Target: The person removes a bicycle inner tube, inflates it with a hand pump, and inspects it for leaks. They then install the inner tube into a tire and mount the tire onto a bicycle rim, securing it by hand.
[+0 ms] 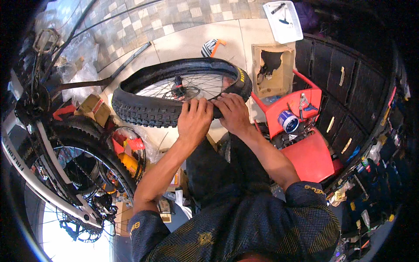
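The bicycle wheel [183, 89] with its knobby black tyre [139, 111] lies flat across my knees, over the tiled floor [187, 41]. My left hand [195, 120] and right hand [233, 112] sit side by side on the near edge, fingers curled over the tyre and pressing it. A red stool [305, 144] with a blue-lidded tin [288, 121] stands to my right, a bicycle [56, 161] to my left.

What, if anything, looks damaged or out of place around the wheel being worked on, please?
The cardboard box on the floor beyond the wheel has a ragged hole torn in its top. The knobby tyre also sits unevenly on the rim, bulging off it on the left, while both the left hand and right hand press its near edge.
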The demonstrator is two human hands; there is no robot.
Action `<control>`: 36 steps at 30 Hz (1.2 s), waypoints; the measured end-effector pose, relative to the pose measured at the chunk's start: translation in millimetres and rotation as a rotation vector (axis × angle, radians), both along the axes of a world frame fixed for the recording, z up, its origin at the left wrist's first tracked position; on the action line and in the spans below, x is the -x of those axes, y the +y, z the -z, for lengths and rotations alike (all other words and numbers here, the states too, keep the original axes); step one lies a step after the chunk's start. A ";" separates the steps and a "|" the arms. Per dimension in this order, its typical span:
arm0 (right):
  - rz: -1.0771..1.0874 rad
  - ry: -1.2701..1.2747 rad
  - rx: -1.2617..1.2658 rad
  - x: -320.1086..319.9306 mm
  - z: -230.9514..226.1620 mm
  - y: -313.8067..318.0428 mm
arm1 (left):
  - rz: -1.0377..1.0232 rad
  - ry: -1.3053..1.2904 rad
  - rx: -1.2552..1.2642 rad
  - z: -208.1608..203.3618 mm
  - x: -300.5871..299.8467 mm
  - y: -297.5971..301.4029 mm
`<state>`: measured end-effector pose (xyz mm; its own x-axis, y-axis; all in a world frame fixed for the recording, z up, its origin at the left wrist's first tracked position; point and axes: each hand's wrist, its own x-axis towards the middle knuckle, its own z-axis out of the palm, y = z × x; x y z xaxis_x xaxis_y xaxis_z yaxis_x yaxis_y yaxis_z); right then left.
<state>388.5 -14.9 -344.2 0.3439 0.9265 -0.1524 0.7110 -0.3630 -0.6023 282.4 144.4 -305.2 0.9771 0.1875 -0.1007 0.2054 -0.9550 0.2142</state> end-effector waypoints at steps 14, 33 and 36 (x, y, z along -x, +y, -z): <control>0.224 -0.100 -0.198 -17.7 17.6 50.5 | -0.044 -0.010 -0.072 11.2 -29.3 36.5; 0.245 -0.064 -0.195 -78.9 44.4 -1.9 | 0.059 0.207 0.250 -5.6 -38.6 110.3; 0.291 -0.042 -0.196 -95.6 44.9 11.1 | -0.008 0.088 0.190 -2.5 -53.1 109.9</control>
<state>484.1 -3.9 -389.1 0.5998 0.7992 0.0384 0.6206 -0.4345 -0.6528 335.4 254.3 -302.7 0.9615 0.1649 -0.2199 0.2388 -0.8973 0.3713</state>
